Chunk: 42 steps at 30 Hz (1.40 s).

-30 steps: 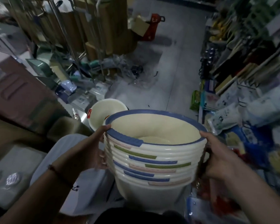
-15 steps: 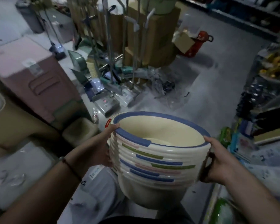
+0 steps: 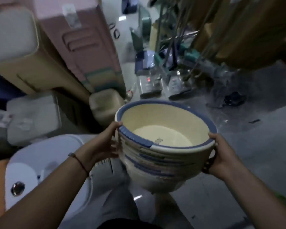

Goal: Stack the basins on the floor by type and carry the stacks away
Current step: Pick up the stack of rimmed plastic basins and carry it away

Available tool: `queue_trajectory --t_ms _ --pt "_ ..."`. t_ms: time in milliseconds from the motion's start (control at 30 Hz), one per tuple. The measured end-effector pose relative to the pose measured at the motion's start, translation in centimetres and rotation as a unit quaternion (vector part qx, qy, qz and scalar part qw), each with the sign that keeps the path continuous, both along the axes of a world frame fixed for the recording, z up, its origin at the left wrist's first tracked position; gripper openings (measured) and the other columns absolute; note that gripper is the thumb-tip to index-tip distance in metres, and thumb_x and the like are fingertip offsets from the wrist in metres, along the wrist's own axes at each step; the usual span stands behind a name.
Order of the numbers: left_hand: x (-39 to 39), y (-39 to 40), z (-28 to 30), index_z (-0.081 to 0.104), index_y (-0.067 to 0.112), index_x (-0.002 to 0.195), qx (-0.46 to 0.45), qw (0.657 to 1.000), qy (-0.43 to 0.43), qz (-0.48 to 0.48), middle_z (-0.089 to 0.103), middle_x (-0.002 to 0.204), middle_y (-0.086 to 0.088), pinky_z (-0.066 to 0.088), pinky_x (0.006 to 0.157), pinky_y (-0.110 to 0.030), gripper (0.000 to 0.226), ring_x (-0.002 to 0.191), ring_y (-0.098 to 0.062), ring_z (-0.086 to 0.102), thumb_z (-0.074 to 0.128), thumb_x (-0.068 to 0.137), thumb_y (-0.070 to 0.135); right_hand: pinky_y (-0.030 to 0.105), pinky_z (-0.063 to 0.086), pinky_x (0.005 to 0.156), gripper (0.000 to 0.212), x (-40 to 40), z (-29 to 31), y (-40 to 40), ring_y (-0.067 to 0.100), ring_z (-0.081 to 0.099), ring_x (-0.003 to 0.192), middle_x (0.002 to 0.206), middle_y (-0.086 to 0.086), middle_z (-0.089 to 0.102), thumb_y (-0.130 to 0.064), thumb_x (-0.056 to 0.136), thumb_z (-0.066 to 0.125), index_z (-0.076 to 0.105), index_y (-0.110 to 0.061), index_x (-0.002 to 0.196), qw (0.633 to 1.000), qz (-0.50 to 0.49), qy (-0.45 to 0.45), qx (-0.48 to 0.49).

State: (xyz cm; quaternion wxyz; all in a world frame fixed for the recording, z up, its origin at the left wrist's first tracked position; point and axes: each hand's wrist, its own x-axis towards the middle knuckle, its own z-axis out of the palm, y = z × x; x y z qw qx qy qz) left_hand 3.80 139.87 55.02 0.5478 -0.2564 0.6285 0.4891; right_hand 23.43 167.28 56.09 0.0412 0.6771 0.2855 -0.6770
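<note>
1. Gripping the stack of basins point(image 3: 157, 162) from both sides: left hand point(image 3: 104, 146) has its thumb hooked over the blue rim, fingers curled against the stack's side.
2. Right hand point(image 3: 221, 154) clamps the opposite edge, thumb on top of the rim, fingers wrapped underneath out of sight.
3. Stack is nested cream basins with blue rims, held up in the air above the grey floor point(image 3: 254, 146).
4. Behind it: a pink cabinet point(image 3: 82, 43) and a beige bin point(image 3: 106, 104). A white basin point(image 3: 45, 162) sits lower left.
</note>
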Motion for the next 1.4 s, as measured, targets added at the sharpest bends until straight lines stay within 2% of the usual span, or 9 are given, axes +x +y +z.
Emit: queue_trajectory --t_ms 167,267,500,700,800,933,1067,1267,1400 --pt "-1.1 2.5 -6.1 0.057 0.022 0.118 0.008 0.996 0.018 0.081 0.058 0.097 -0.013 0.053 0.067 -0.037 0.047 0.085 -0.029 0.060 0.055 0.087 0.058 0.038 0.049 0.076 0.044 -5.5 -5.2 3.8 0.033 0.057 0.100 0.113 0.012 0.059 -0.047 0.081 0.064 0.062 -0.021 0.116 0.996 0.085 -0.001 0.000" --pt "-2.8 3.5 -10.2 0.058 0.020 0.107 0.019 0.994 0.035 0.098 0.059 0.092 -0.008 0.050 0.080 -0.039 0.038 0.085 -0.026 0.059 0.051 0.092 0.054 0.043 0.048 0.092 0.052 -8.1 -9.5 5.2 0.034 0.055 0.111 0.122 0.012 0.059 -0.047 0.080 0.062 0.059 -0.022 0.126 0.994 0.110 0.003 0.024" --pt "-5.3 3.2 -22.0 0.049 0.020 0.137 0.017 0.981 0.126 0.146 0.060 0.114 -0.005 0.055 0.069 -0.034 0.075 0.096 -0.023 0.061 0.055 0.075 0.061 0.050 0.041 0.105 0.035 -13.3 -20.7 5.5 0.034 0.059 0.119 0.125 0.008 0.065 -0.038 0.085 0.052 0.066 -0.019 0.112 0.983 0.141 0.070 0.093" --pt "-2.8 2.1 -30.7 0.056 0.013 0.114 0.011 0.957 0.131 0.260 0.060 0.084 0.000 0.045 0.049 -0.017 0.059 0.068 -0.011 0.058 0.060 0.067 0.047 0.045 0.044 0.101 0.042 -12.0 -30.7 4.6 0.029 0.056 0.111 0.114 0.007 0.061 -0.023 0.070 0.060 0.062 -0.013 0.111 0.982 0.147 0.103 0.061" --pt "-0.7 1.6 -33.8 0.050 0.014 0.109 -0.021 0.956 0.117 0.270 0.056 0.079 0.000 0.046 0.056 -0.022 0.048 0.064 -0.011 0.059 0.061 0.068 0.038 0.046 0.042 0.106 0.034 -9.2 -34.6 3.9 0.027 0.051 0.109 0.100 0.001 0.055 -0.015 0.069 0.062 0.058 -0.010 0.103 0.987 0.126 0.069 0.064" --pt "0.4 1.7 -35.9 0.047 0.021 0.126 -0.059 0.950 0.145 0.269 0.063 0.101 -0.001 0.053 0.073 -0.034 0.038 0.090 -0.020 0.064 0.063 0.093 0.030 0.048 0.048 0.103 0.041 -8.6 -37.0 2.5 0.029 0.062 0.113 0.123 0.009 0.066 -0.019 0.085 0.067 0.063 -0.009 0.124 0.985 0.132 -0.012 0.107" --pt "0.8 2.4 -36.3 0.049 0.033 0.105 -0.108 0.946 0.187 0.243 0.064 0.101 -0.003 0.056 0.079 -0.039 0.019 0.092 -0.024 0.065 0.061 0.093 0.023 0.049 0.052 0.097 0.064 -8.9 -38.0 2.2 0.030 0.064 0.107 0.121 0.011 0.065 -0.026 0.069 0.073 0.058 -0.010 0.129 0.974 0.158 -0.067 0.147" --pt "1.2 2.8 -36.8 0.050 0.020 0.104 -0.158 0.941 0.231 0.191 0.057 0.086 -0.002 0.045 0.061 -0.029 0.018 0.074 -0.019 0.056 0.052 0.091 0.008 0.045 0.051 0.096 0.041 -8.9 -38.5 2.0 0.027 0.061 0.097 0.105 0.007 0.062 -0.019 0.083 0.065 0.057 -0.010 0.122 0.950 0.211 -0.123 0.196" --pt "1.1 2.9 -37.0 0.049 0.015 0.104 -0.175 0.940 0.234 0.175 0.053 0.081 -0.002 0.042 0.058 -0.029 0.017 0.068 -0.018 0.053 0.052 0.090 0.007 0.033 0.046 0.082 0.034 -8.7 -38.8 2.2 0.016 0.052 0.078 0.095 0.004 0.056 -0.015 0.088 0.063 0.056 -0.006 0.120 0.943 0.223 -0.122 0.215"
